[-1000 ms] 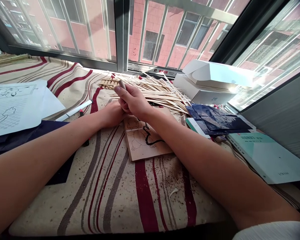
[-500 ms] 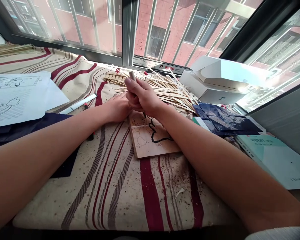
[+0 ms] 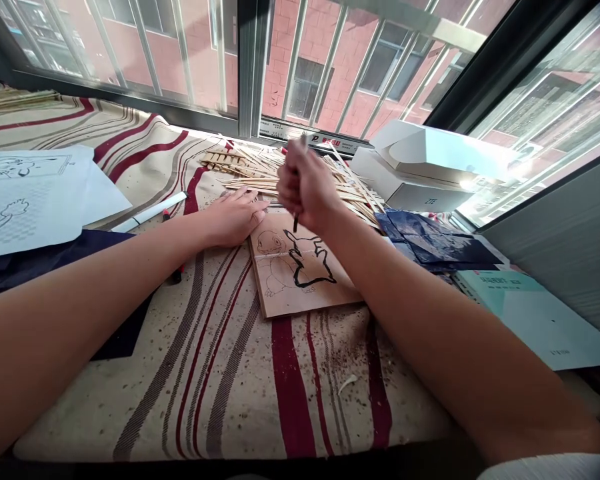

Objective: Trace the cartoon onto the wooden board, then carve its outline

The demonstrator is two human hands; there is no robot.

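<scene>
A square wooden board (image 3: 275,303) lies on the striped cloth. It bears a thin-lined cartoon figure on its left and a thick black figure outline to the right of it. My left hand (image 3: 237,217) rests flat at the board's upper left corner, fingers stretched out. Above the board, my right hand (image 3: 307,187) is closed in a fist round a slim upright tool (image 3: 295,224) with a dark lower end. Its handle top pokes out over the fist; the exact kind of tool is unclear. The tip is near the upper part of the black outline.
Behind the board lies a pile of thin wooden sticks (image 3: 260,167). A white box (image 3: 420,180), dark blue sheets (image 3: 430,240) and a green-and-white book (image 3: 530,313) are on the right. Drawing papers (image 3: 30,200) and a white marker (image 3: 153,212) lie left. Crumbs dot the striped cloth (image 3: 230,373).
My right hand has moved right and slightly up, away from my left hand, with the tool still in it. More of the black outline shows. The view has shifted slightly.
</scene>
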